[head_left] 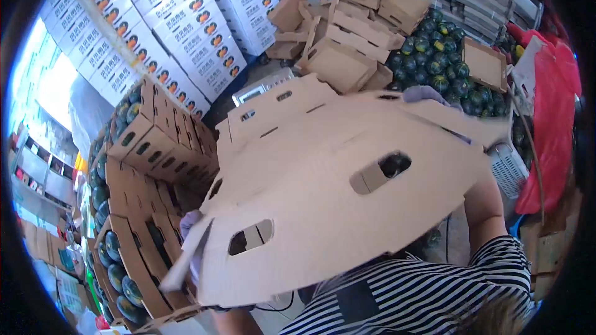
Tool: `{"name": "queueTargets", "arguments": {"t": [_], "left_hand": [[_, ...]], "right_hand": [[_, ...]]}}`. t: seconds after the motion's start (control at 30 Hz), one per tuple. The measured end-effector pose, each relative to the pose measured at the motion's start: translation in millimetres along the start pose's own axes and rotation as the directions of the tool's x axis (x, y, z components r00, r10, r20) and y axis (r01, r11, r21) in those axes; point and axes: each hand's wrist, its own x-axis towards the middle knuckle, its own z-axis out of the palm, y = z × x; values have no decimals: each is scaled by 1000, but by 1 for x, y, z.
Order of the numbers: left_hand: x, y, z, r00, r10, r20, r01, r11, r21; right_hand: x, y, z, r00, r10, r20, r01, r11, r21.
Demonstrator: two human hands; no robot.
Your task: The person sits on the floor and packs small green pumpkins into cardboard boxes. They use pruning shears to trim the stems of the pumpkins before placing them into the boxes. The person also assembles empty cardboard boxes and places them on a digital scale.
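Both my hands wear pale purple gloves and hold a large flat brown cardboard box blank [298, 181] with cut-out handle slots. My left hand [191, 237] grips its left edge, partly hidden behind a side flap. At the upper right edge is my right hand [426, 94], with its fingers over the board near a slot. The blank is tilted and spreads across the middle of the view, with some flaps bent. Under its far edge shows part of a digital scale [263, 88].
Stacked cardboard crates of dark green squashes [163, 149] stand at left, and white printed cartons [186, 23] behind them. Formed cardboard trays [344, 60] lie piled beyond the blank, beside a heap of green squashes [437, 56]. A grey plastic basket [507, 172] and red sheeting [551, 121] are at right.
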Motion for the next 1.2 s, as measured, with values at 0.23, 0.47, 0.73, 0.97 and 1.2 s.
{"name": "queueTargets", "arguments": {"t": [0.23, 0.47, 0.73, 0.97, 1.2], "left_hand": [[-61, 10, -3, 781, -450, 433, -136, 555, 821], [-112, -22, -6, 778, -474, 412, 36, 689, 724], [-95, -47, 61, 920, -207, 333, -254, 334, 908], [-95, -49, 80, 701, -596, 391, -295, 257, 920], [-56, 8, 80, 861, 60, 506, -448, 562, 695]], "right_hand": [[-63, 22, 51, 855, 408, 321, 273, 172, -946], [-80, 28, 62, 789, 537, 297, 19, 463, -886], [-68, 70, 101, 997, 72, -12, -26, 204, -979], [-58, 89, 137, 781, 597, 183, 132, 128, -983], [-40, 65, 96, 851, 453, 267, 122, 324, -938]]}}
